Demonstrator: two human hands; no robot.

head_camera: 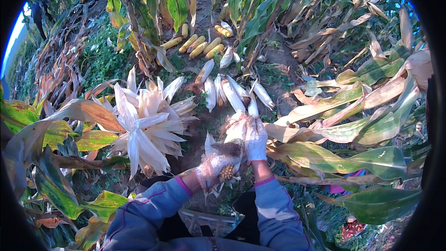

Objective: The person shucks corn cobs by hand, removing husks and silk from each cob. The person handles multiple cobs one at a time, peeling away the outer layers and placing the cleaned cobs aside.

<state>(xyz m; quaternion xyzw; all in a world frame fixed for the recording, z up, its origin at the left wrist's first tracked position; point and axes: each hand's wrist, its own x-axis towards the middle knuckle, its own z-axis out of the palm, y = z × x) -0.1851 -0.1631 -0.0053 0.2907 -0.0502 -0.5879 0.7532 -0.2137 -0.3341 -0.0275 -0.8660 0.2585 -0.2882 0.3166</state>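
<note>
White knitted gloves cover both my hands. My left hand [210, 169] grips an ear of corn [227, 173] whose yellow kernels show at its near end, with husk and brown silk around it. Just up and to the right, my right hand [256, 137] is closed on pale husk [237, 129] and silk at the far side of that ear. Beyond the hands lie several ears in pale husks [232, 94], close together on the soil. A large heap of stripped dry husks [150, 122] spreads to the left of my left hand.
Several bare yellow ears [198, 46] lie farther off between standing corn stalks. Broad green and dry corn leaves [341, 157] reach in from the right, and yellowing leaves [95, 140] from the left. At the lower right a container of red produce [352, 230] is partly visible.
</note>
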